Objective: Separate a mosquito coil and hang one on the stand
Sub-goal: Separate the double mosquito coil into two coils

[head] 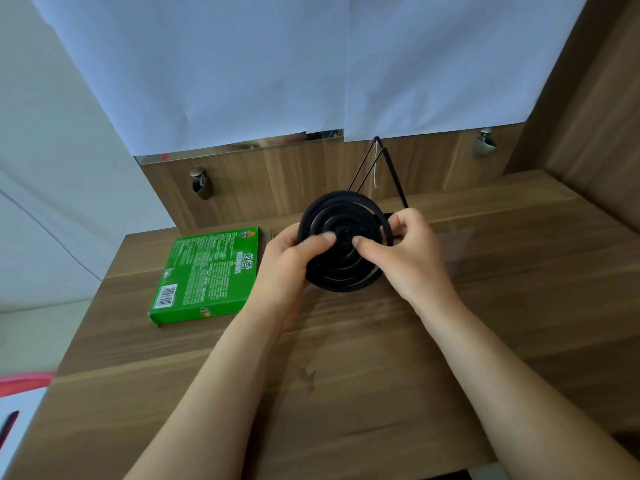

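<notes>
While the coil [341, 275] is held, a wooden table [381, 375] lies beneath.

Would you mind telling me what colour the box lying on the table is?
The box is green with white print, seen in the head view.

Both forearms bare, reaching forward from lower frame edge, converging toward centre. Left hand [285, 261] grips mosquito coil [346, 275] at left edge, thumb laid across front face, rest of hand hidden behind. Right hand [408, 261] grips right edge, thumb on front face near centre, fingers [407, 220] curled over rim. 2 thumb tips close together, not touching. Both wrists roughly straight, level with each other.
</notes>
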Demonstrator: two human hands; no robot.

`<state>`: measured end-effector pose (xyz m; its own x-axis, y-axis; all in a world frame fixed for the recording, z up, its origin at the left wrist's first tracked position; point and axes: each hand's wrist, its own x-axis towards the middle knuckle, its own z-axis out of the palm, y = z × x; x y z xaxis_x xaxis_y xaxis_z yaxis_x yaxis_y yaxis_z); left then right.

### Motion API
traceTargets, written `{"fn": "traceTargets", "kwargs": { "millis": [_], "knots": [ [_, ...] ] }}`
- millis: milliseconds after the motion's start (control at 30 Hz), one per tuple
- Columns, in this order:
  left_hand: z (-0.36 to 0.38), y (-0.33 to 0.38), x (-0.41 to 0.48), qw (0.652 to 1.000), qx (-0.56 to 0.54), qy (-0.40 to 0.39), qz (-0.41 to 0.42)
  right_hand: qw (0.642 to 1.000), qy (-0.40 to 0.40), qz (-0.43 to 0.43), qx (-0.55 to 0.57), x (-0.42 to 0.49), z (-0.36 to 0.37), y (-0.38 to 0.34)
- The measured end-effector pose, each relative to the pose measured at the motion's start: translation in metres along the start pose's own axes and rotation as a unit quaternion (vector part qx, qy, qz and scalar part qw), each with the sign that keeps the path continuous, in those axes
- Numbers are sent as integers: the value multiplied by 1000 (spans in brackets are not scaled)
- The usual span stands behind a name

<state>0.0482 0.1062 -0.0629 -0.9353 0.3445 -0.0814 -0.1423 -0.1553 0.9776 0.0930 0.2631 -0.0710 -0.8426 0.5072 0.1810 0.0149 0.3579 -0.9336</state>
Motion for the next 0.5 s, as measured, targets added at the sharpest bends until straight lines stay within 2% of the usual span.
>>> {"fn": "traceTargets", "kwargs": {
  "millis": [167,367,500],
  "knots": [
    [0,3,2,996,-55,-17,-67,999,13,-25,-22,1,1,2],
    [-1,5,2,993,-85,23,-84,997,11,-69,-18,0,-2,-1],
    [1,5,2,993,-60,53,-86,995,19,-89,-31,-1,-3,-1]
  ]
}}
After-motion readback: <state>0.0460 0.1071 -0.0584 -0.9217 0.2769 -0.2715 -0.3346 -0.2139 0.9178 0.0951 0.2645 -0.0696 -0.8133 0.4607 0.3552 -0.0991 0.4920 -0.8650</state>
